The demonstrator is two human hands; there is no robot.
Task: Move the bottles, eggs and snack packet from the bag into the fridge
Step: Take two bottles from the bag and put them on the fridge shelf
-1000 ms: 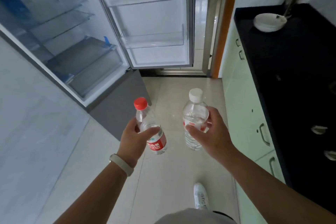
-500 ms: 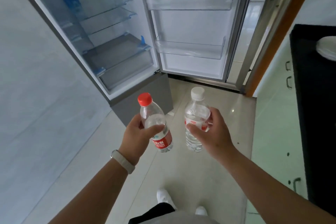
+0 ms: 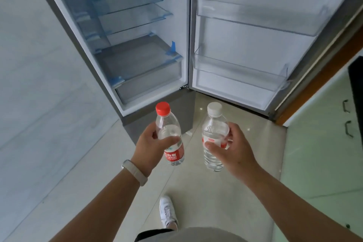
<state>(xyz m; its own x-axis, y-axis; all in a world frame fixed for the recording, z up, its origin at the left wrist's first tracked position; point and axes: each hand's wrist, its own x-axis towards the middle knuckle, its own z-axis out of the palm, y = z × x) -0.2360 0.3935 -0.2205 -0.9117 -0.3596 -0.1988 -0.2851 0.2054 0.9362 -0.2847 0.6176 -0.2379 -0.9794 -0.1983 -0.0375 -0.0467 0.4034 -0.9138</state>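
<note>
Gripped in the left hand: a red-capped bottle. Gripped in the right hand: a white-capped bottle. Both over pale floor tiles, before the open fridge, near the bottom corner of its door. Glass shelves inside, clear racks on the door. Green cabinets along the right.

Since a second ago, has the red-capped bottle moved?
Yes: the red-capped bottle, gripped by the left hand, has come forward toward the open fridge; its cap now nears the bottom edge.
</note>
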